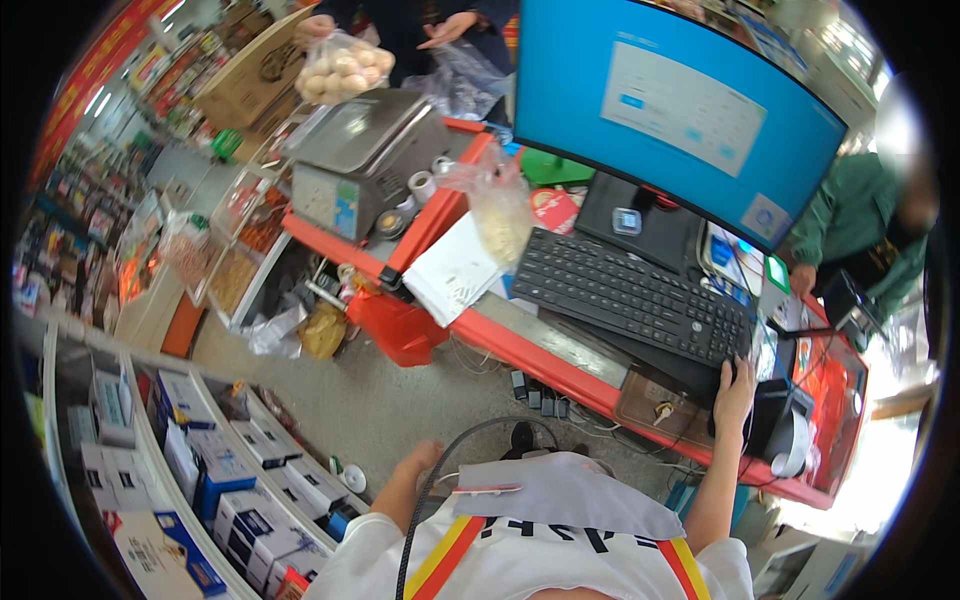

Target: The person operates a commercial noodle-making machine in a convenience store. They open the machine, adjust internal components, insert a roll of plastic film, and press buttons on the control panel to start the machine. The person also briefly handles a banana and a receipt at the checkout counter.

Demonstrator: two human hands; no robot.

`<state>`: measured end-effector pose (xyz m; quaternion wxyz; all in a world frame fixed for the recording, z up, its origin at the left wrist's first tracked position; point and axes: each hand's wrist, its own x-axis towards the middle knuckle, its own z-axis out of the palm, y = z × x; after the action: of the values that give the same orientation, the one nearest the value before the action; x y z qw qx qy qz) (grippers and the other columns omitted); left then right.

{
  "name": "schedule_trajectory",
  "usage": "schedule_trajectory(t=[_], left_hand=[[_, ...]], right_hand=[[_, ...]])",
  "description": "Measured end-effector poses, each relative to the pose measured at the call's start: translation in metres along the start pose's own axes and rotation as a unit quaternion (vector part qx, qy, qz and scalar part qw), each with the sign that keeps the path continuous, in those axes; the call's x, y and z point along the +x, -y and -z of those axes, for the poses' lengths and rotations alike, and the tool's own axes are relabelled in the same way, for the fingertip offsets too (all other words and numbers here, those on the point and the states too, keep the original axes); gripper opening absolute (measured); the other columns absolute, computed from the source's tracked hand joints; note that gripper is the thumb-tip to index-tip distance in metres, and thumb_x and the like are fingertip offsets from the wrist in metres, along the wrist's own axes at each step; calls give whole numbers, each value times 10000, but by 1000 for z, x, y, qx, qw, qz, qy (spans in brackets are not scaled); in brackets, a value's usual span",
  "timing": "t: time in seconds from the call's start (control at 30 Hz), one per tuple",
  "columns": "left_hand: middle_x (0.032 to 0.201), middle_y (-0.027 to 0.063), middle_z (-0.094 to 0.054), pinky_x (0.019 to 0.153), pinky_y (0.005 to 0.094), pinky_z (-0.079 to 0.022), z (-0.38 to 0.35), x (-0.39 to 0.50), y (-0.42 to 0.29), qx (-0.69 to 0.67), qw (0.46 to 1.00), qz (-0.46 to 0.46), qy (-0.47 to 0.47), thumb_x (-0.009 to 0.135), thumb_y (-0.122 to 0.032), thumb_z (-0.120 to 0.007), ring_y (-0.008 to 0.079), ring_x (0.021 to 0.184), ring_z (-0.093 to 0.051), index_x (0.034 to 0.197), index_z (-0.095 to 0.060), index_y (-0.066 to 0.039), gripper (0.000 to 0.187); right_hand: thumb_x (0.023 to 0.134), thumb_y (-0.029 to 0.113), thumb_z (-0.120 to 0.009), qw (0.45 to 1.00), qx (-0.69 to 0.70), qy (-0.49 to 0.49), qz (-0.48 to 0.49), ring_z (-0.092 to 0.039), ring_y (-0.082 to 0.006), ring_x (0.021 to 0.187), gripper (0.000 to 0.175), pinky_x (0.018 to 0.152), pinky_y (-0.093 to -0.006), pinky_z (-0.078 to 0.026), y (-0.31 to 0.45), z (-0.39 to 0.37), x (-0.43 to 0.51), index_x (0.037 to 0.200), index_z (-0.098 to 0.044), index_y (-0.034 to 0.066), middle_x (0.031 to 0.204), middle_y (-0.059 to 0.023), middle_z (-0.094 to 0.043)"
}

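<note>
My right hand [733, 394] rests at the right end of a black keyboard [634, 292], over what looks like a black computer mouse, mostly hidden beneath it. Above the keyboard stands a monitor [555, 75] with a blue screen and a pale window. My left hand [426, 456] hangs low over the floor, left of a black cable, apart from the counter; its fingers are blurred. Left of the keyboard lie white papers [450, 274] and a clear plastic bag [504, 225] with pale contents. Keys [663, 411] lie on a brown board [637, 397] near my right forearm.
Across the red-edged counter [525, 360], a person's hand [315, 27] holds a bag of eggs [345, 69] beside a weighing scale [360, 142]. Another person in a green jacket [847, 206] is at the right. Shelves of boxes [225, 472] stand at left; a black printer [784, 412] is at right.
</note>
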<state>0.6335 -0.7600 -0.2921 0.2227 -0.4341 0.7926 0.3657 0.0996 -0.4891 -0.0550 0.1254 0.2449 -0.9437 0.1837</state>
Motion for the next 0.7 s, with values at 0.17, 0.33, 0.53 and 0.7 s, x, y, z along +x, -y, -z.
schedule_trajectory(t=[0.17, 0.33, 0.53, 0.7], left_hand=[[1010, 211, -632, 826, 443, -481, 18, 3, -11, -37, 999, 10, -34, 841, -252, -539, 377, 961, -599, 1024, -632, -40, 296], [1005, 190, -647, 804, 414, -489, 10, -44, -33, -117, 988, 69, -73, 833, -224, -555, 333, 943, -619, 1043, -627, -52, 281], [957, 196, -661, 798, 363, -488, -4, -86, 1, -225, 967, 89, -80, 835, -191, -587, 263, 922, -639, 1119, -613, -34, 325], [1017, 186, -654, 826, 354, -492, -21, -63, 84, -301, 930, 93, -191, 854, -198, -592, 274, 973, -630, 1145, -589, -32, 335]], right_hand=[[925, 286, -496, 994, -49, 98, -26, -490, -350, 1146, 395, 968, -406, -386, 17, 29, 8, 1156, -566, -27, 1215, -195, -542], [922, 182, -516, 992, 118, -37, 12, -545, -333, 1072, 304, 934, -379, -411, 35, 34, 7, 1134, -573, -28, 1150, -191, -576], [893, 106, -551, 964, 241, 41, 107, -586, -292, 1019, 246, 889, -351, -442, 118, 24, -16, 1111, -595, 0, 1082, -161, -618], [838, 89, -599, 917, 282, 172, 223, -614, -318, 862, 158, 763, -358, -487, 212, 7, -49, 971, -625, 8, 926, -164, -629]])
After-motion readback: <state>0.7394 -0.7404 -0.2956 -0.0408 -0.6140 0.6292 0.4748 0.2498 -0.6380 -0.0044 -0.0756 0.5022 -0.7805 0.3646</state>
